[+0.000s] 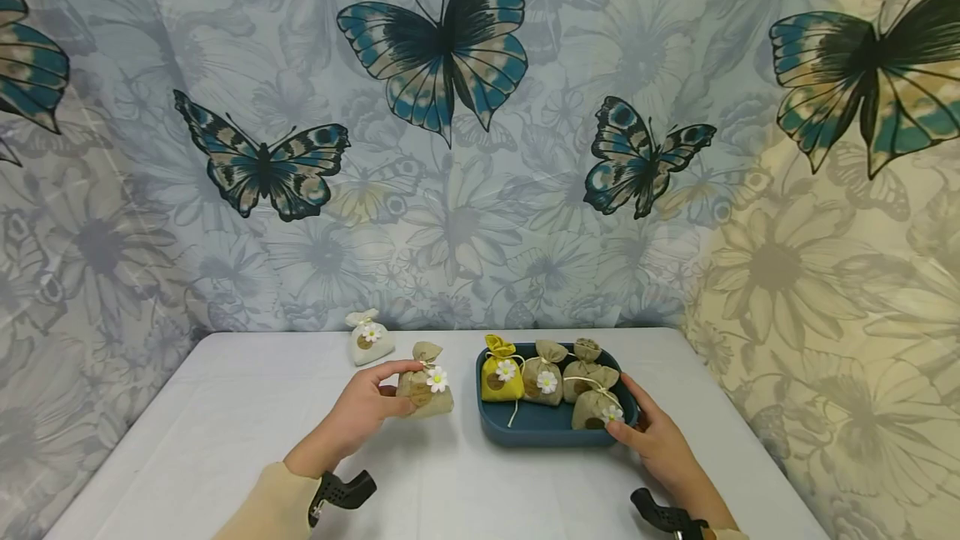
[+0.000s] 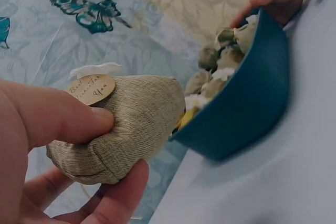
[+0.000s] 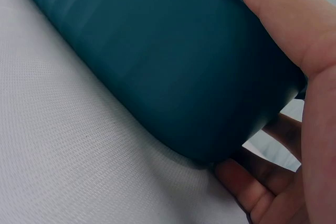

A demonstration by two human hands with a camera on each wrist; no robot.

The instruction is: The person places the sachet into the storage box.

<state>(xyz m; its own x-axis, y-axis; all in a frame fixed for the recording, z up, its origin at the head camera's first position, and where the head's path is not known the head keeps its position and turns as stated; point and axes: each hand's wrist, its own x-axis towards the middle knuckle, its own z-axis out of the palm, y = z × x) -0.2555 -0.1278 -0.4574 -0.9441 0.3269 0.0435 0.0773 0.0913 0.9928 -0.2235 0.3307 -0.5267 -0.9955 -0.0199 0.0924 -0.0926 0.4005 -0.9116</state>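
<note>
My left hand (image 1: 362,408) pinches a small beige cloth sachet (image 1: 435,403) between thumb and fingers, just left of the blue plastic bin. The sachet has a tied neck, a white daisy and a round tag (image 2: 93,88) with writing, and is held above the table. My right hand (image 1: 666,442) grips the right end of the bin (image 1: 540,438), thumb at the rim and fingers round the outer wall (image 3: 157,66). Inside the bin are a yellow sachet (image 1: 495,387) at the left and several beige sachets (image 1: 542,367) with daisies.
A white sachet (image 1: 372,342) with a daisy stands near the table's back edge, behind the left hand. White cloth covers the table (image 1: 450,490). Behind it hangs a butterfly-patterned curtain (image 1: 465,248), which also runs along both sides.
</note>
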